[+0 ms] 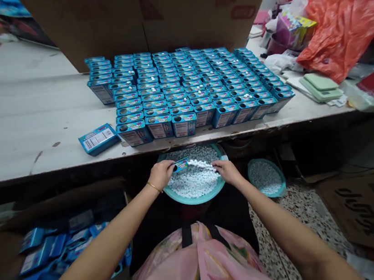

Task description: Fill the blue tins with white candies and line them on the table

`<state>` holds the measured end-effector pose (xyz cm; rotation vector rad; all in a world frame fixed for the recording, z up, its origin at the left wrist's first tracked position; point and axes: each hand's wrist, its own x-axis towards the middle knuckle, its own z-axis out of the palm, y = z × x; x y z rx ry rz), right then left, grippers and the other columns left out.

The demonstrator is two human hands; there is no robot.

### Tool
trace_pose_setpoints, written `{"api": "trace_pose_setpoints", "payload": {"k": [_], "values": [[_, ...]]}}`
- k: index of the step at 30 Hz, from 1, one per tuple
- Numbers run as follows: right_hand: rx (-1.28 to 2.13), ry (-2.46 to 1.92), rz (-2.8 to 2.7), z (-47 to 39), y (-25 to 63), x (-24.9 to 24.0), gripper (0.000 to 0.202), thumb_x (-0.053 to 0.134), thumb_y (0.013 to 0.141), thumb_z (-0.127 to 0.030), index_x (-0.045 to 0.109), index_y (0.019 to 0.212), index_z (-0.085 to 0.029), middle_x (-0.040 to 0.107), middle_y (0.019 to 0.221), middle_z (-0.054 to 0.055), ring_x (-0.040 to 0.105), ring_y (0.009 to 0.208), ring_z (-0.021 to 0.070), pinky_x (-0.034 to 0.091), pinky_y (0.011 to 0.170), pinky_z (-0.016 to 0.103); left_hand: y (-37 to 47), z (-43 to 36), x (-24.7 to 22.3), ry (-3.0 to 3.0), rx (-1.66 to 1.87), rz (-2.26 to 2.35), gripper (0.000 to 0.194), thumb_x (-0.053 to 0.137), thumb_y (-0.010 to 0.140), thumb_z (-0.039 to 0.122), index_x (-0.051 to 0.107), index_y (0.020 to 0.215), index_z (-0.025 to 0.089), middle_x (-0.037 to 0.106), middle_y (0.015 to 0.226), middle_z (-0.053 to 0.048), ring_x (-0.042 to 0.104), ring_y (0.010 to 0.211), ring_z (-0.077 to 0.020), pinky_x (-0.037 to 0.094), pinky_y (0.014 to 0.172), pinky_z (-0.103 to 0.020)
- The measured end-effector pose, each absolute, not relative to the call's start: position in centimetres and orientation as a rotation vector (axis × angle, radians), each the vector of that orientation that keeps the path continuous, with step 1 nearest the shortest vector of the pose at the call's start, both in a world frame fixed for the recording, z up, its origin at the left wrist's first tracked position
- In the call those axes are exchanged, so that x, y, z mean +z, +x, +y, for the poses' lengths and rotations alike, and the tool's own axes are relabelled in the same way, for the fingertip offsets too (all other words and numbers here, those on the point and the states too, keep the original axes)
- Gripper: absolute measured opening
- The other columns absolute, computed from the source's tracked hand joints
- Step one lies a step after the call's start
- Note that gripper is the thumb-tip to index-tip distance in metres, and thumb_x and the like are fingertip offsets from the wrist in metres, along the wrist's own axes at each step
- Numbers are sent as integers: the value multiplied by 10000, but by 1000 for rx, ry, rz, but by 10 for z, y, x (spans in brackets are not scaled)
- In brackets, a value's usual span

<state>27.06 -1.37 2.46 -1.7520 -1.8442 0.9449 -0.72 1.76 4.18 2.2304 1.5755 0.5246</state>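
Note:
A teal basin (193, 187) full of small white pellets stands below the table edge, over my lap. My left hand (162, 173) is closed on a small blue box (180, 165), held over the left part of the basin with its dark opening showing. My right hand (226, 170) is closed at the basin's right side, on a scoop heaped with white pellets (201, 164). The heap reaches close to the box; the scoop itself is mostly hidden under the pellets. Rows of blue boxes (183, 124) stand upright on the table, some with pellets on top.
One blue box (99, 139) lies on the white table (32, 114), left of the rows. A cardboard box (157, 20) stands behind them. Blue boxes (39, 251) fill a carton at lower left. A smaller pellet basin (266, 178) and a green scale (321, 87) are at right.

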Motion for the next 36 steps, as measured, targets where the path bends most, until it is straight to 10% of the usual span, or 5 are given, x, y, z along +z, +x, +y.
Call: {"api": "trace_pose_setpoints", "payload": {"k": [6,15,36], "values": [[853,-1782,-1987,-12,269,51,258,465,774,-224,657,942,-265,672,928,-1,586,866,147,426,751,231,11,10,35,2130,451,1575,230,466,751,222,682,829,222,683,821,-41,616,789,-202,454,740,-299],[872,-1989,-2048,-20,276,33,278,445,789,-234,643,981,-275,657,992,-6,572,924,153,412,771,225,30,-21,-8,1909,586,1512,592,600,669,387,414,1195,190,609,986,-64,581,856,-211,453,742,-327],[264,-1939,-2742,0,250,130,259,380,788,-124,612,870,-204,630,885,92,580,848,195,403,720,286,25,-19,3,1986,780,1580,409,556,690,175,484,1090,217,570,951,-44,509,881,-197,420,789,-326]]}}
